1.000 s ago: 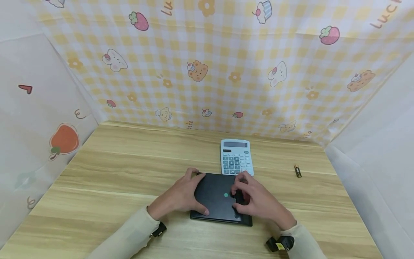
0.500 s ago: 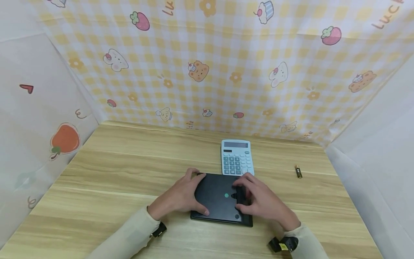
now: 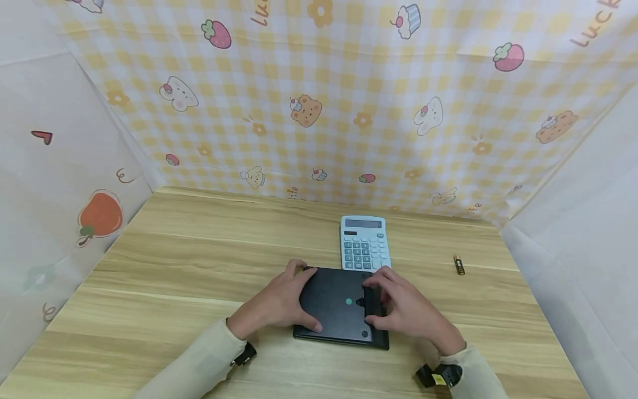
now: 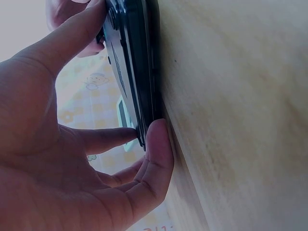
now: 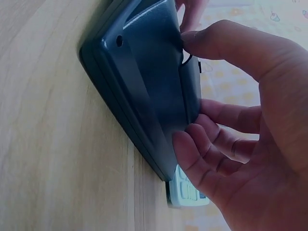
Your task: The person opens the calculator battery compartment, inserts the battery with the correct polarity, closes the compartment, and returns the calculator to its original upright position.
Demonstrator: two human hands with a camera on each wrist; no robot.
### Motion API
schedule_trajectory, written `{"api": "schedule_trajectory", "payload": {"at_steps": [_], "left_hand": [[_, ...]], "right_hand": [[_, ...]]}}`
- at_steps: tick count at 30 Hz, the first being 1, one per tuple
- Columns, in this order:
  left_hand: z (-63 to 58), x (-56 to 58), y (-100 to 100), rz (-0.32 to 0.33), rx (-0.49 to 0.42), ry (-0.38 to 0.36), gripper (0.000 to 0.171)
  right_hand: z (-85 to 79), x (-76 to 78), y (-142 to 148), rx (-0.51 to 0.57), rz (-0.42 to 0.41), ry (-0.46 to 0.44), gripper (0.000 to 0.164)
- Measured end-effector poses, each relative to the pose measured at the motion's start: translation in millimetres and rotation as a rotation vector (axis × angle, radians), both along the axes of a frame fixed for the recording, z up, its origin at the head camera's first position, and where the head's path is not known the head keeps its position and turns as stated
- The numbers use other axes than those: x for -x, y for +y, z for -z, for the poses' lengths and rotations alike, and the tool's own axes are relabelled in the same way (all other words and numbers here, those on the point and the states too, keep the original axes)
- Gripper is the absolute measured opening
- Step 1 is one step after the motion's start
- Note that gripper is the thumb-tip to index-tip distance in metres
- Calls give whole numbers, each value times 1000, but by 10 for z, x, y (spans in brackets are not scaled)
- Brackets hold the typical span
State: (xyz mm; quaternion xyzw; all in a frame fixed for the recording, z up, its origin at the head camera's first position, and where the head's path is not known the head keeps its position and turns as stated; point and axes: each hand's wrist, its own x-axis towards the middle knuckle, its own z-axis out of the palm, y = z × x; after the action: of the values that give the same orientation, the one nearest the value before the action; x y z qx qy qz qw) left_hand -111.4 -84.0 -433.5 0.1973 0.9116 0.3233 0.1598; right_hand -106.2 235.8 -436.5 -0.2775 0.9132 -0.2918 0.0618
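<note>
On the desk (image 3: 219, 233), my left hand (image 3: 283, 300) grips a black device (image 3: 326, 302); my half-curled right hand (image 3: 406, 310) pinches its cover (image 3: 372, 302).

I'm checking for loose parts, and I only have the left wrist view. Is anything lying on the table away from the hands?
Observer: Yes, the head view shows a small cylindrical battery on the table, farther out and to the right of the right hand.
Operator: I see the black device edge-on. Is there a mark on its upper face?
Observer: Yes, a round green dot.
Operator: I only catch a bit of the right hand. Where are its fingertips?
Observer: Its thumb and forefinger sit at opposite ends of a black panel near the device's right end.
</note>
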Motion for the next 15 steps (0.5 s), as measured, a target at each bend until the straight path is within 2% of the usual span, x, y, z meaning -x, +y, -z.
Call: {"api": "schedule_trajectory", "payload": {"at_steps": [1,15], "left_hand": [[-52,-11,16,-12,1,-21,120],[-28,-3,21,-12,13,-30,119]], "right_hand": [[0,0,2,-1,1,-1,57],[-50,-4,19,29,5,28,53]]}}
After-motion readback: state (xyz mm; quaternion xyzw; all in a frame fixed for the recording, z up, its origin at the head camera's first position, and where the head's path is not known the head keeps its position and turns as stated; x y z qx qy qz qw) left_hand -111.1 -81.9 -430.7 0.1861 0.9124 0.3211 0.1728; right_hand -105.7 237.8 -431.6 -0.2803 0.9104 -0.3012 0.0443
